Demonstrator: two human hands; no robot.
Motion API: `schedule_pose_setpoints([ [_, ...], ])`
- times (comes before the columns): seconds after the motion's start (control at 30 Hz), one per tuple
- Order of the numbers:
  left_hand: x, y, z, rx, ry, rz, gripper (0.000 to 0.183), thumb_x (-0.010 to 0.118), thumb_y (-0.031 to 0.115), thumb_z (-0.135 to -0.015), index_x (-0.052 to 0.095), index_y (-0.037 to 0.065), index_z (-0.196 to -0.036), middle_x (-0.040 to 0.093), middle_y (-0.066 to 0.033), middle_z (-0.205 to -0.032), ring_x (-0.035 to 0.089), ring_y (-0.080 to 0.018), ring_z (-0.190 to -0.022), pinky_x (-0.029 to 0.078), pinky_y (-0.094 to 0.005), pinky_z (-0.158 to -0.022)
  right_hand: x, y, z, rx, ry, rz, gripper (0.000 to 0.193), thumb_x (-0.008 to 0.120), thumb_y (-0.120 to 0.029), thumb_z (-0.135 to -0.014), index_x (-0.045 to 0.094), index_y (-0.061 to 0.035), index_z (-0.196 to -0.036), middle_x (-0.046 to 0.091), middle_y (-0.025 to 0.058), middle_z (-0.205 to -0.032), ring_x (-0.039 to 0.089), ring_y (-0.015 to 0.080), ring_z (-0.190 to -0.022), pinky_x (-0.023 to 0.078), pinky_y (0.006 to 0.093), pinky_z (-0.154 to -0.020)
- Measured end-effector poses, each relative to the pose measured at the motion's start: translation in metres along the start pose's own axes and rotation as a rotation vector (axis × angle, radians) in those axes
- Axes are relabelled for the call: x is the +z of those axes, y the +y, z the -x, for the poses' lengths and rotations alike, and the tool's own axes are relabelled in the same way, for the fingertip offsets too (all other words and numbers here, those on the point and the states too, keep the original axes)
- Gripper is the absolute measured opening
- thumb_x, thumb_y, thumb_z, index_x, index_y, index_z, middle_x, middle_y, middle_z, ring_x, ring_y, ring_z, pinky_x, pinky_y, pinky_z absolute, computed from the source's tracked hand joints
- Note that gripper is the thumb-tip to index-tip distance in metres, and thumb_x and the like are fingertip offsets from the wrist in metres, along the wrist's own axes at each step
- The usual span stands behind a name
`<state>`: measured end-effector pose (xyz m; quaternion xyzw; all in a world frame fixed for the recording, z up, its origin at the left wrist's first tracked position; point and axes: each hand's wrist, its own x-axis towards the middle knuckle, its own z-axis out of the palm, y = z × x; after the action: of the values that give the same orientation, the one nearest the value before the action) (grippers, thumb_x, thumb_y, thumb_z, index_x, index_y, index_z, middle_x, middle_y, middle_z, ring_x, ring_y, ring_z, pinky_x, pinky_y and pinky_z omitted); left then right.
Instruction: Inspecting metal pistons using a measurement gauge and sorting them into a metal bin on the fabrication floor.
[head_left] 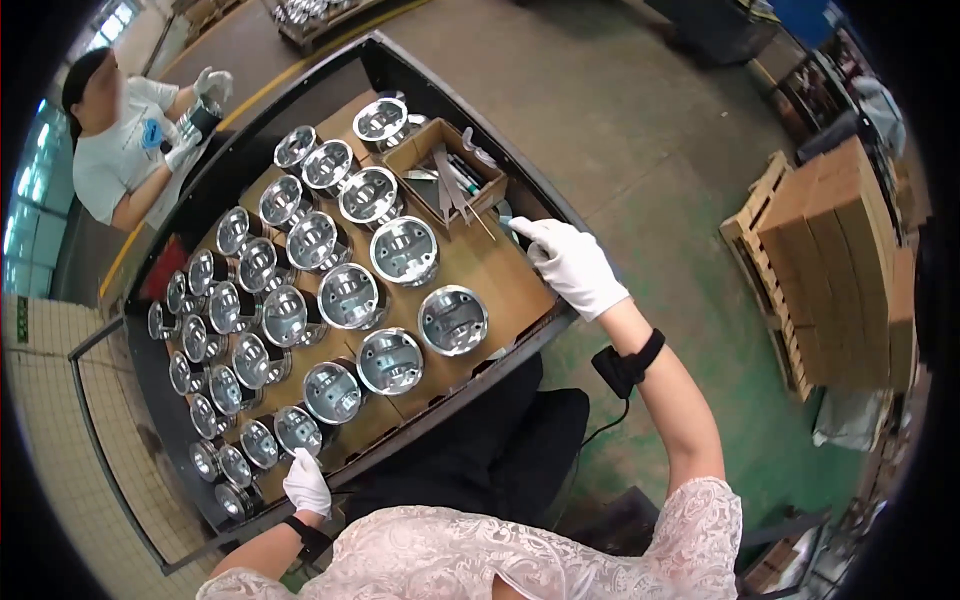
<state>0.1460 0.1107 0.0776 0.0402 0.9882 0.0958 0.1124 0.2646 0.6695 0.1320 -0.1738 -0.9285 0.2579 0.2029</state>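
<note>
Rows of shiny metal pistons (350, 296) stand crown up on brown cardboard inside a dark metal cart (470, 378). My left hand (307, 486), in a white glove, is at the cart's near edge. Its fingers are drawn together, their tips at the lower rim of a piston (298, 428); whether they grip it is hidden. Over the cart's right edge is my right hand (578, 268), also gloved, its fingers closed around a small grey-blue object (508, 226) that shows only in part. A single piston (453, 320) stands nearest it, apart from its fingers.
A cardboard box (415, 160) with pens and thin metal tools sits in the cart's far right corner. Beyond the left side, a person (125, 140) in white gloves holds a piston (203, 120). Large cartons (830, 270) stand by a wooden pallet (757, 270) at right.
</note>
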Motion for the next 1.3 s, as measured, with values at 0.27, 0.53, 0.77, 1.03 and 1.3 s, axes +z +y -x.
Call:
schedule_pose_setpoints([
  [0.27,-0.012,0.024,0.008,0.107,-0.034,-0.158,0.038,0.043,0.030,-0.105,0.062,0.006,-0.081,0.066,-0.0197,-0.077,0.063,-0.0436,-0.074,0.045,-0.0545,-0.069,0.061,0.042,-0.086,-0.214,-0.465,0.215,0.025,0.063,-0.014,-0.090,0.071,-0.0192,-0.113,0.063,0.0082,-0.090,0.066,0.0286,-0.081,0.055,0.0429,-0.067],
  [0.53,-0.017,0.037,0.007,0.020,-0.080,-0.189,0.035,0.048,0.022,-0.103,0.062,0.001,-0.079,0.066,-0.0201,-0.077,0.064,-0.0408,-0.076,0.049,-0.0540,-0.075,-0.012,-0.013,-0.109,-0.254,-0.258,0.090,0.018,0.074,-0.013,-0.088,0.074,-0.0117,-0.106,0.075,0.0060,-0.094,0.071,0.0262,-0.082,0.057,0.0365,-0.069],
  [0.77,-0.009,0.165,0.003,-0.143,0.152,0.111,0.032,0.048,0.020,-0.103,0.057,0.003,-0.077,0.061,-0.0204,-0.078,0.060,-0.0423,-0.078,0.045,-0.0550,-0.072,-0.109,-0.106,-0.113,-0.125,-0.274,-0.190,0.006,0.075,-0.009,-0.086,0.073,-0.0093,-0.091,0.074,0.0058,-0.082,0.068,0.0255,-0.068,0.053,0.0333,-0.062],
  [1.03,0.027,0.221,0.006,-0.245,0.075,-0.026,0.030,0.044,0.025,-0.103,0.063,0.007,-0.088,0.068,-0.0134,-0.084,0.066,-0.0350,-0.082,0.050,-0.0478,-0.080,-0.071,-0.106,-0.069,-0.331,-0.432,-0.118,0.018,0.079,-0.007,-0.078,0.068,-0.0125,-0.091,0.072,0.0015,-0.084,0.067,0.0249,-0.074,0.053,0.0368,-0.071],
  [1.3,0.024,0.225,0.003,-0.252,0.188,0.043,0.038,0.050,0.030,-0.102,0.067,0.004,-0.079,0.068,-0.0154,-0.077,0.066,-0.0371,-0.076,0.051,-0.0502,-0.077,-0.056,-0.095,-0.069,-0.362,-0.385,-0.098,0.018,0.078,-0.006,-0.078,0.069,-0.0129,-0.092,0.072,0.0010,-0.085,0.067,0.0263,-0.076,0.054,0.0379,-0.069],
])
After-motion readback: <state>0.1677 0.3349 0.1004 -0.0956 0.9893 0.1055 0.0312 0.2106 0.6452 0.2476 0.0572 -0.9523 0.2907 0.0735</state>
